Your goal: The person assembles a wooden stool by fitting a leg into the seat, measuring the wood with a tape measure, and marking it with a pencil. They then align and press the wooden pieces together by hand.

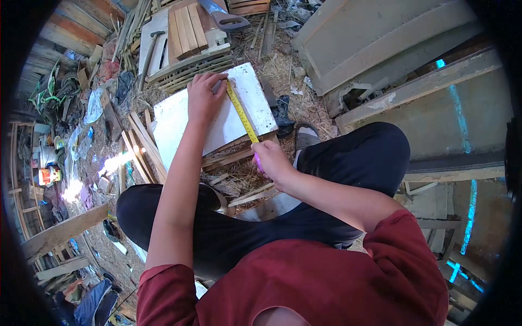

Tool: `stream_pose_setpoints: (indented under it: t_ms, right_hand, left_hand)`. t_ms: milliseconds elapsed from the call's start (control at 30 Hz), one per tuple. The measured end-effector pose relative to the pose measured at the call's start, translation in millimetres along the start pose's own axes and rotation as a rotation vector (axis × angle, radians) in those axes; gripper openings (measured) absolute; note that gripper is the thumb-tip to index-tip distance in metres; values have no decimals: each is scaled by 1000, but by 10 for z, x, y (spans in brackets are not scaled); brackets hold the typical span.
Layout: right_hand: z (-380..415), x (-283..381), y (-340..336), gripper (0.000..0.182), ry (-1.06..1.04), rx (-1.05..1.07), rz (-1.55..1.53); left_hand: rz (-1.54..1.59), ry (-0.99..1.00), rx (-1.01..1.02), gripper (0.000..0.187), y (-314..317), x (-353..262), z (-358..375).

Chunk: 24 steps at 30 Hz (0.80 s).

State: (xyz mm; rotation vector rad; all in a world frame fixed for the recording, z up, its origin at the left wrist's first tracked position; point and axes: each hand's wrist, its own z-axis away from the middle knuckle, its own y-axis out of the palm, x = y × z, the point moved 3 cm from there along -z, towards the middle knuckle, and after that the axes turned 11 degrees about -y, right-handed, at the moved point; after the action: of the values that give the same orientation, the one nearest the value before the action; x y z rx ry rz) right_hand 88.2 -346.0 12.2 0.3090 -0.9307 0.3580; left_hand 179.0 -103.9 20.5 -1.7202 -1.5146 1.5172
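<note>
A yellow tape measure (240,111) is stretched across a white speckled board (179,122). At the board's far edge, my left hand (205,98) has its thumb and fingers at the tape's far end, pressing or pinching it there. My right hand (271,162) is closed around the pink tape case (258,162) just off the board's near right edge. The blade runs diagonally between the two hands, lying close to the board's surface.
Beyond the board, a hammer (148,57), wooden slats (187,31) and a handsaw (224,17) lie on a slatted stand. Loose wood strips (142,152) are at the left. Large panels (375,38) lean at the right. Straw and debris cover the ground.
</note>
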Motion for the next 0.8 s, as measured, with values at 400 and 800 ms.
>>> stream_pose_setpoints:
  t_ms: [400,800]
  right_hand:
    - [-30,-27,-19,27,-8,-6,45]
    - [-14,1,-14,26,6,-2,-11]
  left_hand:
    - [41,-1,21,20,17,33,-25]
    - [66,-6,21,19,27,56,-21]
